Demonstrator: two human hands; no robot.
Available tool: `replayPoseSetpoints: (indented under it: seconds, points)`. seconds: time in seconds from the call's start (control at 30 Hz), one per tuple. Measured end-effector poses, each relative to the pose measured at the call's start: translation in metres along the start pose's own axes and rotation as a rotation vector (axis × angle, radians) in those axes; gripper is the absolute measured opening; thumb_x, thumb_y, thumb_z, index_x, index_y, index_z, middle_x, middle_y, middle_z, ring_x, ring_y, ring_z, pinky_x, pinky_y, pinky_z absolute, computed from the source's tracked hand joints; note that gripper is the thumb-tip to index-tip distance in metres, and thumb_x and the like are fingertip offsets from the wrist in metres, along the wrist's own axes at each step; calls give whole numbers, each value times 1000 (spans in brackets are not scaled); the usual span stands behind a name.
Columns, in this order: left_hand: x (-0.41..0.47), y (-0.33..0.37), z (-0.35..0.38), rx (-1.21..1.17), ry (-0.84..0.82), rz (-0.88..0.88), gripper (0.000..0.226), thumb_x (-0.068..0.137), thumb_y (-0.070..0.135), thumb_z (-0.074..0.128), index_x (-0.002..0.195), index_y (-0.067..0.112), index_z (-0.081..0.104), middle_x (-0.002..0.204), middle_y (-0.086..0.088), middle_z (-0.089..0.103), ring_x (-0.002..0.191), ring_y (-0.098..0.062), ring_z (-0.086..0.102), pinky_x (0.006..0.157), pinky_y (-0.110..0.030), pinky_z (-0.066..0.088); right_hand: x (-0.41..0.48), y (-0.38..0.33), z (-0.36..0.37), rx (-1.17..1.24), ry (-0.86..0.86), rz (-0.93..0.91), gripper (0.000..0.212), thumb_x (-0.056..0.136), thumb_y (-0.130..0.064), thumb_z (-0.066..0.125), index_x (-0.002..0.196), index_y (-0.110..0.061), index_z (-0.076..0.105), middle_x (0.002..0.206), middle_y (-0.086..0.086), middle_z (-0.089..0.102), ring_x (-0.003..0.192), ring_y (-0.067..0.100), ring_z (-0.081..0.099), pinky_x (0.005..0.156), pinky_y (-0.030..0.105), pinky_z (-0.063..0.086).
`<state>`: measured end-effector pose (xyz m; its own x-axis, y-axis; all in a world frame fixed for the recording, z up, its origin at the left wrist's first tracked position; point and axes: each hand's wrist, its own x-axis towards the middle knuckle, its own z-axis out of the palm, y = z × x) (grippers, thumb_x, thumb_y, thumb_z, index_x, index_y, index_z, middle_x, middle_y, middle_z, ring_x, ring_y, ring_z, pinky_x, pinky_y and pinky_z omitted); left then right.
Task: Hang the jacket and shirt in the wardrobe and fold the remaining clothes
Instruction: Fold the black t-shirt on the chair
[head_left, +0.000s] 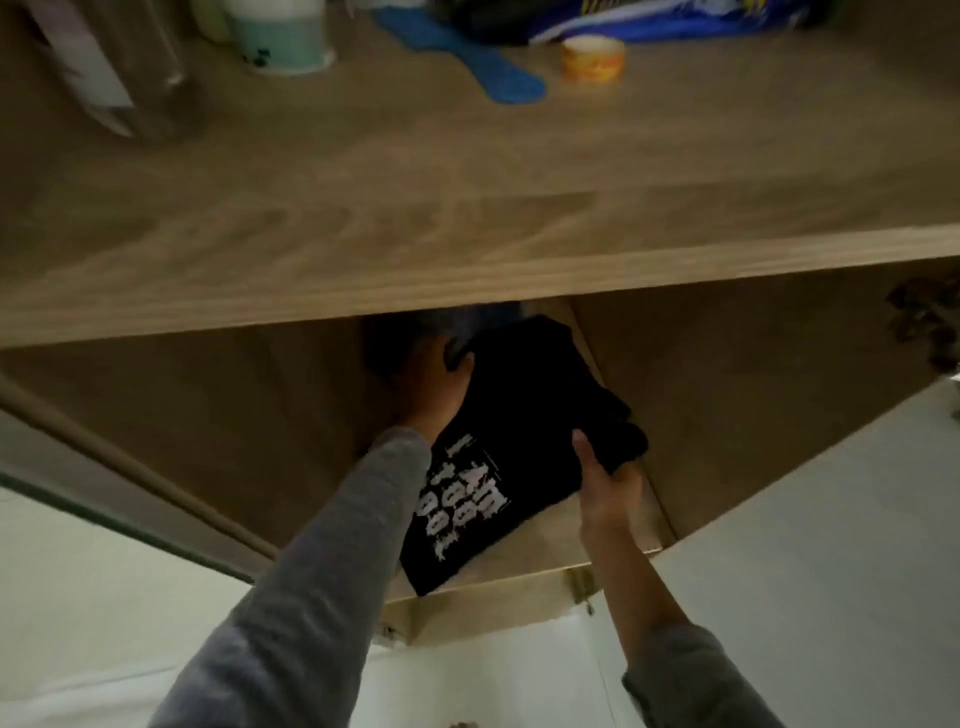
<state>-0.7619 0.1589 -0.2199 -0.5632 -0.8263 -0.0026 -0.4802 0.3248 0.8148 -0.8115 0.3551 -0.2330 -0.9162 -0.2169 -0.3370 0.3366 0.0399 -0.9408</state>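
The head view looks down into a wooden wardrobe (727, 374) in dim light. A wide shelf board (467, 208) crosses the picture above both hands, and its front edge hides the back of the lower compartment. The pale wooden bottom of this compartment (571, 540) shows just under the right wrist. A white floor (831, 519) lies to the right of the right forearm and also below both arms.

The folded black T-shirt (524, 415), with white print on it, is between the two hands, inside the lower compartment and over its bottom. The left hand (431, 384), coming out of a grey sleeve (311, 571), lies against the left edge of the T-shirt. Its fingers go into the shadow under the shelf board, so I cannot tell if they are curled on the cloth or only touch it. The right hand (605, 483) grips the near right corner of the T-shirt: the thumb lies on top and the other fingers are below the cloth.

Something dark (389, 343) sits just beyond the left hand, too blurred to name. On the shelf board, well beyond the hands, stand a roll of tape (592, 57), a flat blue thing (462, 57), a white and green cup (280, 36) and a blue and yellow cloth (649, 21).
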Motion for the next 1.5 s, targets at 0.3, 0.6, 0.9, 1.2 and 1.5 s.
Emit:
replayPoseSetpoints:
  seconds: [0.3, 0.6, 0.9, 1.2, 1.5]
  points:
    - [-111, -162, 41, 508, -193, -538, 55, 96, 44, 42, 126, -2, 48, 125, -19, 53, 114, -33, 52, 97, -36, 42, 65, 113, -44, -9, 36, 473, 5, 94, -14, 54, 90, -11, 53, 90, 10, 57, 69, 18, 55, 56, 25, 47]
    - [-107, -165, 39, 246, -125, -475, 37, 88, 4, 56, 124, -1, 46, 114, -19, 55, 102, -31, 55, 80, -27, 40, 71, 104, -60, -635, 10, 175, 18, 74, 7, 68, 66, -2, 54, 70, 12, 59, 67, 27, 56, 59, 34, 46]
    - [-112, -137, 54, 548, -120, -128, 65, 100, 37, 33, 151, 17, -2, 158, -13, -4, 146, -27, -2, 116, -36, 1, 70, 119, -22, -1076, -191, -447, 49, 82, -18, 60, 128, -6, 46, 138, 21, 39, 129, 41, 34, 105, 55, 33]
    - [-122, -211, 69, 627, -166, 147, 76, 81, 71, -11, 148, 33, -6, 155, 1, -18, 143, -15, -20, 115, -29, -15, 72, 174, -16, -1471, -241, -546, 80, 89, -63, -3, 147, -18, 30, 153, 16, 26, 141, 40, 20, 112, 55, 11]
    - [-131, -215, 59, 640, -132, 111, 76, 85, 67, -5, 150, 27, -2, 157, -4, -14, 144, -19, -17, 116, -31, -10, 59, 178, -6, -1487, -267, -537, 78, 91, -59, -1, 146, -14, 33, 151, 18, 30, 139, 42, 25, 110, 53, 11]
